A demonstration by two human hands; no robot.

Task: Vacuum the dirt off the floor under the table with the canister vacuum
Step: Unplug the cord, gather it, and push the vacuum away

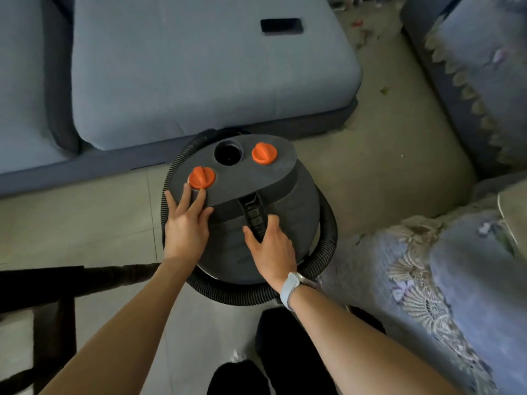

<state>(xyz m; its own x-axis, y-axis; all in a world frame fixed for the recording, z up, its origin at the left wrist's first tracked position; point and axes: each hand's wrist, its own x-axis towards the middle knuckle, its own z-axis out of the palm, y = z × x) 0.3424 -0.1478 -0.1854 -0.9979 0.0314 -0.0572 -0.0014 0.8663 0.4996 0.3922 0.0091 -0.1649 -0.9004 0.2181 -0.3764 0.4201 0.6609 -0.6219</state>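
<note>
A dark grey canister vacuum (256, 195) stands on the tiled floor in front of me. Its flat top has two orange knobs, one at the left (201, 177) and one at the right (264, 153), with a round port (228, 152) between them. A black ribbed hose (325, 252) is coiled around its body. My left hand (185, 220) lies flat on the top, fingertips touching the base of the left orange knob. My right hand (271, 246) rests on the body, fingers at the black handle (253, 215) and thumb spread; a pale band is on that wrist.
A blue-grey sofa (199, 75) stands just behind the vacuum, a black phone (281, 26) on its cushion. A lace-covered armchair (427, 280) is close at the right. Scraps of dirt (370, 38) litter the floor at the upper right. Dark furniture legs (57, 295) stand at the lower left.
</note>
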